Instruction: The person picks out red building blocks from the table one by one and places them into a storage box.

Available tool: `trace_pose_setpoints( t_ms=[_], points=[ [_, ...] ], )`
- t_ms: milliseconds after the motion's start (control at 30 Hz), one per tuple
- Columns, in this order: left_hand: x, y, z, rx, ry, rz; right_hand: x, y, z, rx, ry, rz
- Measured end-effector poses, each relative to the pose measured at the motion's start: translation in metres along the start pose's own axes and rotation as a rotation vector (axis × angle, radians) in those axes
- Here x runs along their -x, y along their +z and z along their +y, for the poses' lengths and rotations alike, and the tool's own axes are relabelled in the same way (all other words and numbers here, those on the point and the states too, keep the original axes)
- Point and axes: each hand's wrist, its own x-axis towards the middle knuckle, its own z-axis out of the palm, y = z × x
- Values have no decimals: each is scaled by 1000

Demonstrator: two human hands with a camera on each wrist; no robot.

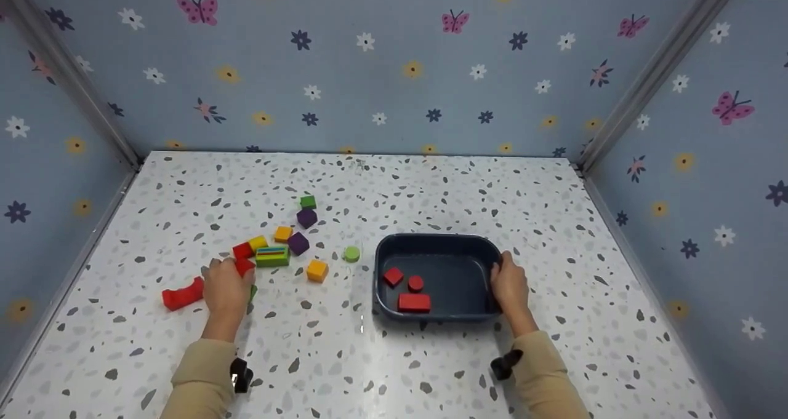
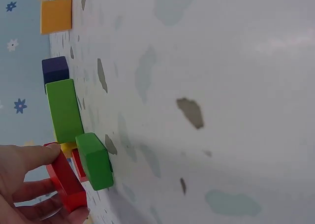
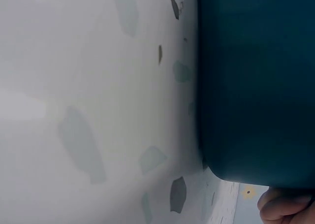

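Speckled white surface (image 1: 431,370). Your left hand (image 1: 226,290) pinches a small red wooden block (image 2: 66,179); right hand (image 1: 508,285) grips the dark blue plastic tray (image 1: 438,242) wall. Neighbouring green block (image 2: 94,160) touches it: lifting carelessly may drag it.

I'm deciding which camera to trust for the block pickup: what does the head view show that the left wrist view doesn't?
Only the head view shows the dark blue bin holding three red blocks, the right hand gripping its rim, and the red arch block on the table.

Only the left wrist view shows the fingers curled round the red block, with a green block beside it.

Both show the left hand among the loose blocks on the speckled table.
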Motion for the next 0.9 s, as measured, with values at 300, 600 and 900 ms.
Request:
trace_pose_setpoints(
  t_ms=[300,600,900],
  points=[
    [11,1,9,79,25,45,2,-1,-1,-11,-4,-3],
    [24,2,29,189,79,138,-1,0,0,-11,14,-19],
    [36,2,56,232,87,79,-1,-1,0,-10,26,-25]
  ],
)
